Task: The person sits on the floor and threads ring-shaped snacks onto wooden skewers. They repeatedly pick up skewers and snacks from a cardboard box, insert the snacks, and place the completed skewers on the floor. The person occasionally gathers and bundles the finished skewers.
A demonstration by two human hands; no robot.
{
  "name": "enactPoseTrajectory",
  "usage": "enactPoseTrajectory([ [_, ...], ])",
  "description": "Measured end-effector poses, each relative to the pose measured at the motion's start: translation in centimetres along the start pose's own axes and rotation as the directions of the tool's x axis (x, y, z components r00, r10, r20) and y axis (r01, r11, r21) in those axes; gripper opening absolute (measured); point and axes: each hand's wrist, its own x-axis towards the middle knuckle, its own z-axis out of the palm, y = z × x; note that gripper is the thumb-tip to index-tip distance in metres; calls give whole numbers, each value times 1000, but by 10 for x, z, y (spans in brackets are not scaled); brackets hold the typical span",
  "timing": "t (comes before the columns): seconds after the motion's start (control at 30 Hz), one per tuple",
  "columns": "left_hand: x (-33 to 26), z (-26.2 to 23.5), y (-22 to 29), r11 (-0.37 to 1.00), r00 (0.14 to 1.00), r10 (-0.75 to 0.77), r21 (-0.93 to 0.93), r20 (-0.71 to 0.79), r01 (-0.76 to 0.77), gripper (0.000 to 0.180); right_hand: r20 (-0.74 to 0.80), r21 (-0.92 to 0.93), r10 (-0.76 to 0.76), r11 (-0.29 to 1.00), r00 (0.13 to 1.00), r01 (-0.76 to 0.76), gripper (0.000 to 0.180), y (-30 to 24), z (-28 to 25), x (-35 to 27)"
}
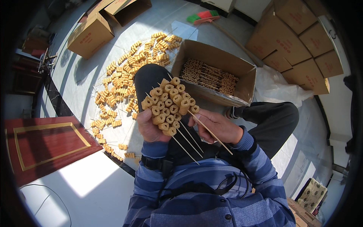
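Head view: skewers (121, 80) lie on sunlit floor tiles (83, 96) beside an open carton (223, 58).

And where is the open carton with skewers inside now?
In the head view, the open carton stands upper right of centre, beyond the right hand, between the skewer pile and the stacked boxes.

From my remote seat I see a red-and-green broom (205, 16) far off, stacked cartons (293, 43) far right, a maroon panel (51, 142) left.
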Motion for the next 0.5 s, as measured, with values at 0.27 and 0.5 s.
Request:
enactPoseTrajectory([
  [0.27,3,4,3,998,999,21,51,-35,-19,87,-190,-75,11,997,982,-26,37,1,-4,-1],
  [0.5,5,13,-5,998,999,9,69,-43,-7,83,-175,-44,-64,997,982,57,38,-7,-2,-7],
])
